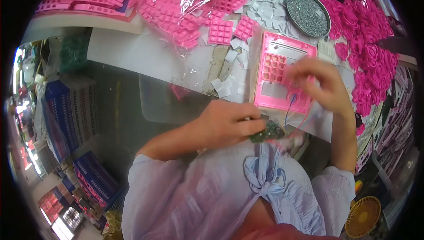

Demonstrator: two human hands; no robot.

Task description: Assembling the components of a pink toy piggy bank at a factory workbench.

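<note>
My left hand (232, 123) is closed on the edge of a green circuit board (267, 132), held just in front of the bench edge. Thin blue and red wires (288, 115) run up from the board towards a pink plastic casing (259, 92). The casing lies face down on the bench, with a pink keypad (274, 68) set in it and a round part at its lower right. Over the casing's right side hovers my right hand (321, 82), fingers curled and slightly blurred. Whatever its fingertips hold is hidden.
A round dish of small metal screws (308, 15) stands behind the casing. Pink keypads (220, 32) and white paper squares (230, 56) lie to its left. Pink looped parts (366, 54) are heaped at right. Blue crates (59, 114) stand at far left, a yellow basket (363, 216) at lower right.
</note>
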